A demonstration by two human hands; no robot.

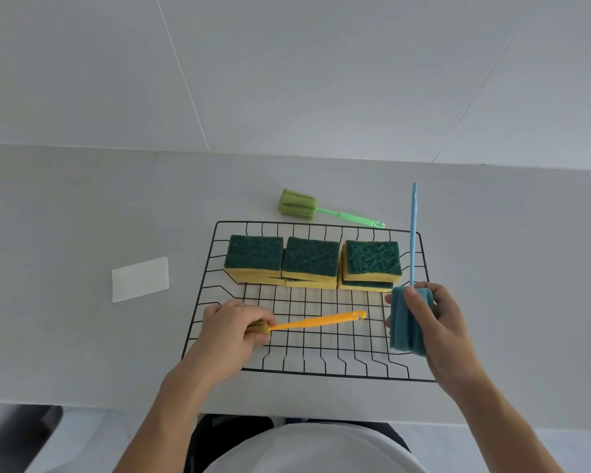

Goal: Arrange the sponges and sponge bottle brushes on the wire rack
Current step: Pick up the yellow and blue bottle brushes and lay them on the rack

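Note:
A black wire rack [321, 363] lies on the grey counter. Yellow sponges with green scouring tops [311, 257] stand in three stacks along its far half. My left hand [232, 326] grips the sponge head of an orange bottle brush [321, 321], whose handle lies across the rack's near half and points right. My right hand [434, 319] holds a blue bottle brush [403, 322] by its sponge head at the rack's right edge, handle pointing away from me. A green bottle brush [299, 203] lies on the counter just behind the rack.
A white paper slip [140, 278] lies on the counter left of the rack. A white tiled wall rises behind the counter. The counter's front edge runs close to my body, with a dark object at the lower left.

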